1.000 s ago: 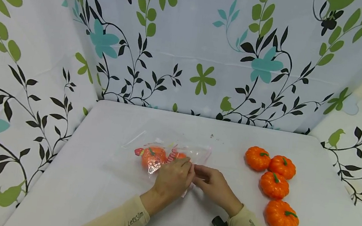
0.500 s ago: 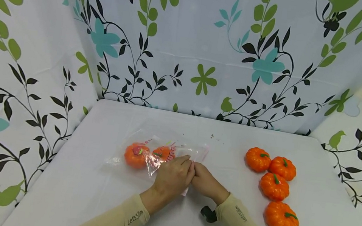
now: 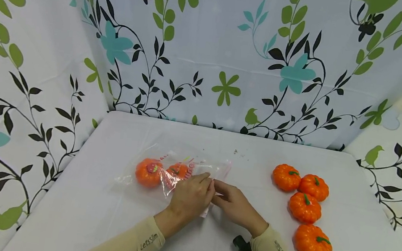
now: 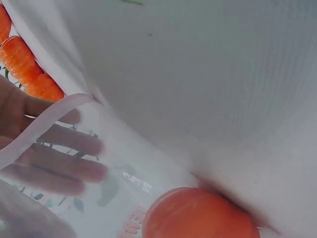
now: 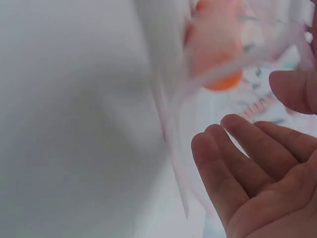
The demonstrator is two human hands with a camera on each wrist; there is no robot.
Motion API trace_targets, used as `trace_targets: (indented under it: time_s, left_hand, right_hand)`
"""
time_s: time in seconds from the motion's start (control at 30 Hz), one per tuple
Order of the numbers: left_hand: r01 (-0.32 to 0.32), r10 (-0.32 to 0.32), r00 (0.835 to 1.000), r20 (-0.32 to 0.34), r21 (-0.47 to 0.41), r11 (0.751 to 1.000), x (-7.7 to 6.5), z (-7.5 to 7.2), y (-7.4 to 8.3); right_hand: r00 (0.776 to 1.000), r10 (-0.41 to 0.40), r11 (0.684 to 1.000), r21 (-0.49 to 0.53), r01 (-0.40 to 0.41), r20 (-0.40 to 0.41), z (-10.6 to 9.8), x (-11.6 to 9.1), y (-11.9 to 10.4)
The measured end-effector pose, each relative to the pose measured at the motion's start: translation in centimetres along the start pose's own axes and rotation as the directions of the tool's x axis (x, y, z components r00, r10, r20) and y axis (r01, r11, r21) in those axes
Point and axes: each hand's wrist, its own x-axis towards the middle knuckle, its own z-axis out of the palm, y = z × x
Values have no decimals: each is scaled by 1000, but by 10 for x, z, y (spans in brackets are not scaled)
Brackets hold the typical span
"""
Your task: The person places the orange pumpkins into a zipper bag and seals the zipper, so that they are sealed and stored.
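Note:
A clear zip bag with red lettering lies on the white table. Inside it two small orange pumpkins sit side by side toward its left end. My left hand holds the bag by its right, open end; its fingertips are hidden. At that same mouth is my right hand, close to the left fingers. In the right wrist view the right fingers are loosely extended with nothing gripped. Seen from the left wrist, they lie behind the film beside the pinkish bag rim.
Several orange pumpkins with green stems stand grouped on the right of the white table. A black device is at the right wrist. Leaf-patterned curtains enclose the back and sides.
The two pumpkins have shifted left inside the bag. My right hand moved in against the left hand, then drew back slightly to the right. The left hand has barely moved.

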Motion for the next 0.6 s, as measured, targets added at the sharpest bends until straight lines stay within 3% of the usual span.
trace_targets:
  time_s: [0.23, 0.37, 0.47, 0.6]
  left_hand:
    - [1, -1, 1000, 14, -10, 1000, -1, 2, 0]
    - [1, -1, 1000, 11, -13, 1000, 0, 3, 0]
    - [2, -1, 1000, 9, -15, 1000, 0, 3, 0]
    - [-2, 2, 1000, 7, -5, 1000, 0, 3, 1]
  right_hand:
    - [986, 63, 993, -84, -77, -157, -30, -32, 3]
    - [968, 51, 987, -138, -87, -245, -49, -52, 6]
    - [950, 32, 977, -193, -96, -312, -64, -68, 5]
    - [909, 53, 947, -266, -177, -414, -85, -89, -7]
